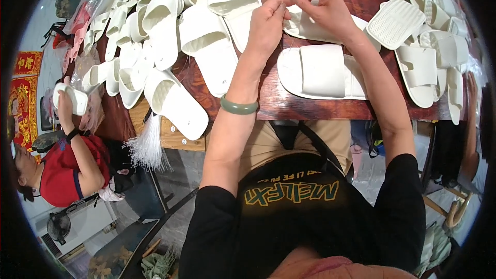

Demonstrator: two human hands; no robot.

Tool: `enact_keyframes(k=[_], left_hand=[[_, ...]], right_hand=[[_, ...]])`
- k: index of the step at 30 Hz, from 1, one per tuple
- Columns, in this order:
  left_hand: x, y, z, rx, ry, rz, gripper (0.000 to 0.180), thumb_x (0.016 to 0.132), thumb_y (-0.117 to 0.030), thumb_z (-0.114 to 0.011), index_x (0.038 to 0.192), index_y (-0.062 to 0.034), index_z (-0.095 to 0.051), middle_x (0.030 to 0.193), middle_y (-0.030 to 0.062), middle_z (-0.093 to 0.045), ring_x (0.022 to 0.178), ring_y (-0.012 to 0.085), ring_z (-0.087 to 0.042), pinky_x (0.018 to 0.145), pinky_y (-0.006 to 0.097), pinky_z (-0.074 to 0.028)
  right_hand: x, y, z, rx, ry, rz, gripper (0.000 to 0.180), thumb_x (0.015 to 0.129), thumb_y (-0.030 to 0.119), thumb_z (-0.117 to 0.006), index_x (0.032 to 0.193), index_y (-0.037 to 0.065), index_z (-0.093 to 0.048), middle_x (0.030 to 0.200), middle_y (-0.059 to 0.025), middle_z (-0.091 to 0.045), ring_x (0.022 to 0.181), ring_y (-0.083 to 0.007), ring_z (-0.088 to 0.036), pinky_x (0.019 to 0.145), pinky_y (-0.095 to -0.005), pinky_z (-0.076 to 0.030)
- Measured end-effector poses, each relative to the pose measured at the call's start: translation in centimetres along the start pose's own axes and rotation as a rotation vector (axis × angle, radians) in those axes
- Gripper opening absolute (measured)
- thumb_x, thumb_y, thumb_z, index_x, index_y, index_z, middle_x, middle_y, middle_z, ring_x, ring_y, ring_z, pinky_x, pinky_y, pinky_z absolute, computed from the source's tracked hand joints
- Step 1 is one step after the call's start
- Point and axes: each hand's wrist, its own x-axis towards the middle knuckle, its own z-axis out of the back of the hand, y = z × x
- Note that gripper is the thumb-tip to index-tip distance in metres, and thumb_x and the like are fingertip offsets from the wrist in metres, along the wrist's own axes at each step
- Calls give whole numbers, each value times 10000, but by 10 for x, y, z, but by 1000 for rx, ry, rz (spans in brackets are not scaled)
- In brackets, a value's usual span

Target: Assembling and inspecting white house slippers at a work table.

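White slippers (323, 71) near hands (266, 25); black shirt (305, 232) lettered yellow.

Head view: wide fisheye facing steeply down, close over the wearer's shirt (310, 227).
The table's (310, 109) near edge crosses mid-picture; beyond it, the hands (266, 26) show close to the upper border.

1. Shirt (320, 237): plain black cloth, with short, loose sleeves (405, 181) that end near the elbows.
2. Lettering (292, 194): a large row of yellow-outlined letters across the shirt front, with a smaller yellow row nearer the hem.
3. Bangle (238, 105): smooth, rounded, dull green, worn around the left forearm (227, 137).
4. Trousers (333, 142): beige, crossed by a slanting black strap (316, 142).
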Motion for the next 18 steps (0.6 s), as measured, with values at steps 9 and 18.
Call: enact_keyframes(k=[9, 18], left_hand=[[2, 8, -1, 54, -13, -27, 221, 954, -131, -477, 1046, 9, -622, 764, -23, -528, 644, 40, -447, 559, 183, -373], [0, 1, -4, 37, -40, -50, 201, 942, -151, -510, 881, 4, -622, 698, -31, -533, 569, 29, -403, 509, 187, -320]], right_hand=[[-2, -3, -5, -97, -14, 25, 197, 811, 232, -595, 825, 49, -666, 600, -112, -595, 523, -240, -563, 519, -336, -435], [-1, 2, -1, -92, 18, 19, 183, 811, 209, -598, 822, 37, -661, 592, -122, -585, 508, -222, -550, 509, -333, -426]])
